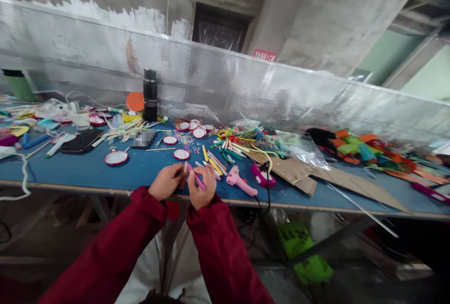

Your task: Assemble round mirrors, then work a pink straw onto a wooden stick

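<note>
My right hand (203,186) is closed around a pink-purple marker (200,182), its tip end turned up toward my other hand. Beside it, my left hand (166,182) pinches something small and pale that I cannot make out, right by the marker. Both hands are just over the front edge of the blue table (84,168). Past my fingers lies a round white disc with a red rim (182,155). Several loose markers (218,164) are strewn to the right, next to a pink hot glue gun (242,182).
A black bottle (150,97) stands at the back by the perforated metal screen (218,74). To the left lie a dark phone (82,140) and another red-rimmed disc (116,157). Cardboard pieces (288,170), a purple device (263,176) and its cable are on the right.
</note>
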Motion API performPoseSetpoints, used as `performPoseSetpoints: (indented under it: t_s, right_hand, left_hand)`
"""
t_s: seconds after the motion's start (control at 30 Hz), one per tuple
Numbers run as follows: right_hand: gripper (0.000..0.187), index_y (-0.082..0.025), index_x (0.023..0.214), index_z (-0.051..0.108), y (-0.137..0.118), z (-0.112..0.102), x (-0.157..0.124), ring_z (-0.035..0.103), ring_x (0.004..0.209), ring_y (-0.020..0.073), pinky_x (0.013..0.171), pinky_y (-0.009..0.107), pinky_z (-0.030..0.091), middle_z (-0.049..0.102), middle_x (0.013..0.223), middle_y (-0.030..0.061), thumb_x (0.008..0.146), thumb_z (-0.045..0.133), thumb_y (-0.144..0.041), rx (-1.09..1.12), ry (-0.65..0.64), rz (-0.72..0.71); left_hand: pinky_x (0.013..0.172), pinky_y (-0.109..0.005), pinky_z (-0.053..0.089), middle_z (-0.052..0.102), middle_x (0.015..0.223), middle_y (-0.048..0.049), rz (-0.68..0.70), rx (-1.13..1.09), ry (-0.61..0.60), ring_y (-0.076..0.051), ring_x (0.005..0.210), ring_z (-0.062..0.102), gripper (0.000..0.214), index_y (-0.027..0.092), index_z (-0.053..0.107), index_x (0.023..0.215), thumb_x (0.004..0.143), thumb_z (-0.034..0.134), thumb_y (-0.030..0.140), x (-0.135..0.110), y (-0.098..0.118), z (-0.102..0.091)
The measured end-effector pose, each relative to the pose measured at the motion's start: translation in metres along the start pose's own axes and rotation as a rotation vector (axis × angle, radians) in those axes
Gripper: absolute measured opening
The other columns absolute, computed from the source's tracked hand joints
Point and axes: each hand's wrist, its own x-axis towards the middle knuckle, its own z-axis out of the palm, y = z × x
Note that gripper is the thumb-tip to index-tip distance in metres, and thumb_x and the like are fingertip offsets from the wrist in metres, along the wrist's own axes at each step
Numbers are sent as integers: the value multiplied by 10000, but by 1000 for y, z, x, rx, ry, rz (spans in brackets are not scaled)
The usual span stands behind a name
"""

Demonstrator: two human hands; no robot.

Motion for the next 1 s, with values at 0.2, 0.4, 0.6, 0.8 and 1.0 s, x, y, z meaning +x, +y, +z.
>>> performPoseSetpoints:
  t_s: [0.2, 0.4, 0.6, 0.8, 1.0]
  right_hand:
    - [64, -217, 812, 546, 1, 0, 0, 642, 726, 162, 983, 453, 457, 671, 741, -1, 863, 579, -197, 3, 2, 5]
    - [58, -219, 819, 549, 2, 1, -1, 642, 716, 164, 977, 456, 461, 669, 741, -2, 857, 583, -191, -1, 18, -1]
    - [58, -219, 813, 550, 2, 1, -1, 643, 723, 164, 981, 455, 466, 667, 738, -2, 857, 583, -198, -14, 31, 8]
    - [59, -222, 827, 546, -1, 0, 0, 650, 734, 168, 980, 454, 465, 674, 752, 4, 859, 581, -187, -16, 22, -16]
    - [58, -224, 818, 546, 0, 0, 0, 648, 723, 166, 981, 450, 463, 670, 746, -1, 862, 574, -199, -27, 16, -10]
  left_hand:
    - [561, -232, 371, 566, 591, 26, -4, 5, -12, -117, 549, 500, 248, 185, 514, 729, 920, 499, 343, 0, 2, -1]
    - [570, -233, 374, 569, 588, 25, 3, 10, -1, -118, 549, 500, 246, 184, 526, 732, 918, 507, 344, 0, 1, -2]
    - [556, -230, 368, 574, 593, 24, -7, -10, -11, -117, 544, 499, 245, 181, 538, 744, 919, 500, 348, 1, -3, -1]
    - [561, -228, 364, 568, 592, 27, 2, 28, -5, -116, 548, 493, 230, 185, 525, 726, 914, 497, 315, 0, -1, -1]
    - [555, -228, 366, 570, 582, 25, 0, 23, -3, -119, 539, 491, 227, 187, 522, 725, 908, 502, 318, 0, 0, -1]
